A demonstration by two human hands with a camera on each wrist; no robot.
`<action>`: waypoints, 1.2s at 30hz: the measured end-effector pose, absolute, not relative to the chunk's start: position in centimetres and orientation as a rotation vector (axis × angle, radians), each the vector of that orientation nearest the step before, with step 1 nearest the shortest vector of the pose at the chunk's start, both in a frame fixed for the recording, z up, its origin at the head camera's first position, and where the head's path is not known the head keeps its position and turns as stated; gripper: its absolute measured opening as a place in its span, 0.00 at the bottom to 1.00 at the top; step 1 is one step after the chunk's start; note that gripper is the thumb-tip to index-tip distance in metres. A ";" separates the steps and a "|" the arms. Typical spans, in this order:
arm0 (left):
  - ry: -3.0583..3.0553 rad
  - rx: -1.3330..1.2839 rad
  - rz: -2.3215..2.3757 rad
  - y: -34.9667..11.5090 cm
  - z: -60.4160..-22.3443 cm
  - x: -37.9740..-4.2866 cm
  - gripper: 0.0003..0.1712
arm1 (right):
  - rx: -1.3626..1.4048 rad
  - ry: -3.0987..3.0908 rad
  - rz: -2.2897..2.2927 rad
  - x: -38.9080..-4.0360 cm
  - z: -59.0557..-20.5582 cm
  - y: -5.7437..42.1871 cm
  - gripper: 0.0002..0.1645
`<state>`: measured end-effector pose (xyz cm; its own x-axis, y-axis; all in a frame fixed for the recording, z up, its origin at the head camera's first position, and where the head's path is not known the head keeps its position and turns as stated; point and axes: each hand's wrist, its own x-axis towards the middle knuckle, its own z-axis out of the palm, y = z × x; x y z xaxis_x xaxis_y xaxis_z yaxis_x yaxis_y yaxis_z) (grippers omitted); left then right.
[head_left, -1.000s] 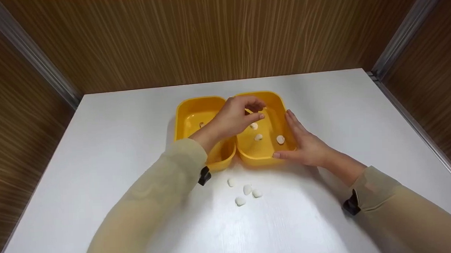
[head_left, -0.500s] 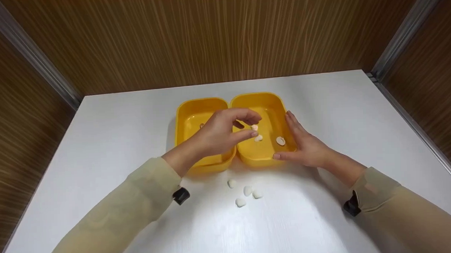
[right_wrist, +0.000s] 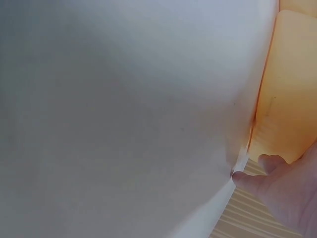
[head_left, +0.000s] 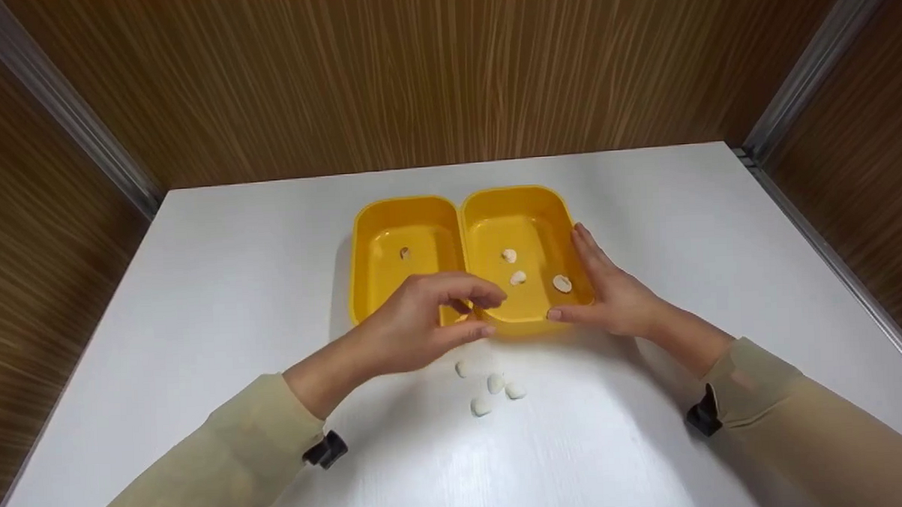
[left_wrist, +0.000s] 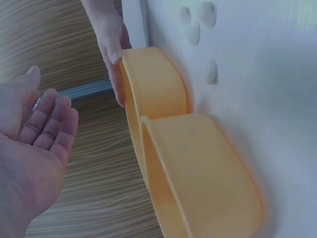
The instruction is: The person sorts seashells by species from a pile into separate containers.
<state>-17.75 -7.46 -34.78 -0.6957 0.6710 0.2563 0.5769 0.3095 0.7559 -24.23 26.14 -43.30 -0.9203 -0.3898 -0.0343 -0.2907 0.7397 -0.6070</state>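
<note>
Two yellow plastic boxes stand side by side, the left box [head_left: 369, 275] and the right box [head_left: 528, 311]. My left hand [head_left: 431, 322] hovers over the near edge of the left box, thumb and fingers apart with nothing visible between them. Fingers of my right hand [head_left: 621, 296] lie straight along the right box's outer right side, its thumb resting at the near rim. Inside the right box are a round flat shell [head_left: 562, 283] and two small whitish shells [head_left: 518, 277]. One small brownish-white shell [head_left: 404, 253] lies in the left box.
Several pale, rounded shells [head_left: 495, 383] lie loose on the white table [head_left: 638, 442], in front of the boxes. Wood-grain panels [head_left: 445, 73] rise behind and at both sides.
My left hand has moved back from over the right box, toward me and leftward, uncovering the shell in the left box. The right hand stays at the right box.
</note>
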 end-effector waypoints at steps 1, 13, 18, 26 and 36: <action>2.455 1.170 1.348 -7.7 -35.0 -17.5 0.17 | -0.546 2.779 -0.930 -24.2 -43.3 26.2 0.79; 2.413 1.012 1.360 -10.1 -39.7 -15.5 0.19 | -0.559 2.782 -0.935 -24.1 -43.3 26.1 0.80; 2.371 0.910 1.354 -10.6 -41.6 -15.3 0.20 | -0.551 2.779 -0.936 -24.1 -43.3 26.1 0.80; 2.386 0.940 1.257 -11.1 -44.0 -15.3 0.25 | -0.554 2.786 -0.924 -24.1 -43.3 26.1 0.80; 2.468 0.973 1.184 -10.6 -44.9 -15.5 0.28 | -0.577 2.786 -0.925 -24.0 -43.1 26.2 0.79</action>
